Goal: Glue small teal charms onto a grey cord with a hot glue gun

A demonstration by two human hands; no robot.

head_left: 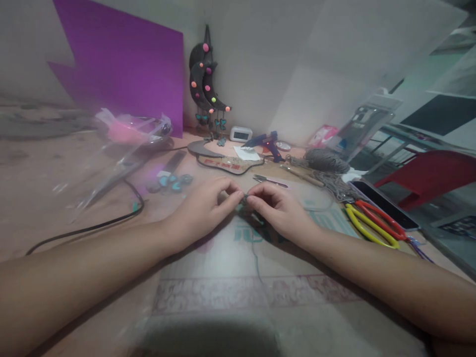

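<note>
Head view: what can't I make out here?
All in the head view:
Small piece pinched by left hand and right hand: they mostly cover it, so its shape is unclear.
White device's screen: too small and blurred to read.
Red chair: cut off by the right edge.
Plastic bag: blur obscures its pink contents.

Near sheet point(208, 265) free save thread point(256, 258) — glue gun point(274, 148) blocks back, cord point(89, 227) left

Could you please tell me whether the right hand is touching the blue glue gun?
Apart: the head view shows a gap, with a slim metal tool between the right hand and the blue glue gun.
</note>
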